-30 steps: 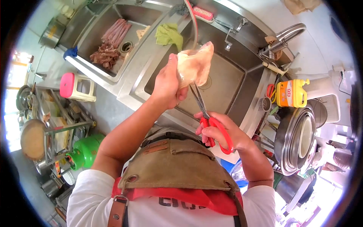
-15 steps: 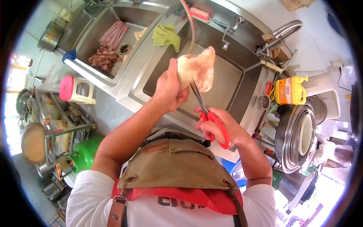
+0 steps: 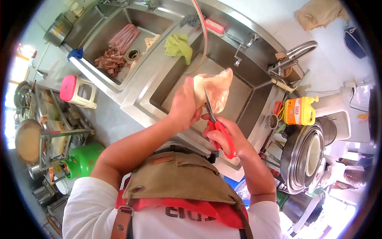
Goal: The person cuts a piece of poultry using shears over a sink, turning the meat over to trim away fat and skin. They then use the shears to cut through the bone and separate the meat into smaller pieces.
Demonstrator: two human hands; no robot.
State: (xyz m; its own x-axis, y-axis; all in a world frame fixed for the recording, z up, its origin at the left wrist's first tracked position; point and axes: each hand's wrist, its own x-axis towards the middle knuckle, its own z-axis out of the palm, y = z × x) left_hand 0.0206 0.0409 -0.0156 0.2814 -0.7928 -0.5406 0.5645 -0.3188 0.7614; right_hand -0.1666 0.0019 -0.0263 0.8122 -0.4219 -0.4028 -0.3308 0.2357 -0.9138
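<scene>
A pale, pinkish piece of raw meat [image 3: 219, 89] is held up over the right-hand sink basin, its left side gripped by my left hand [image 3: 184, 104]. My right hand [image 3: 227, 134] is wrapped round the red handles of a pair of scissors [image 3: 227, 141]. The metal blades point up and away from me, and a blade overlaps the lower left part of the meat, close beside my left fingers. The steel basin [image 3: 243, 85] spreads out under the meat.
The left basin holds reddish-brown strips of meat [image 3: 124, 38] near a drain. A green cloth [image 3: 178, 47] lies on the divider beside a hose [image 3: 205, 36]. A red brush [image 3: 215, 27], faucet [image 3: 296, 51] and yellow jug [image 3: 299, 110] line the back and right. A pink-topped stool [image 3: 68, 88] stands left.
The view has shifted a little. The meat and both hands sit slightly lower in it, and the scissor blades now overlap more of the meat. Both grips are the same.
</scene>
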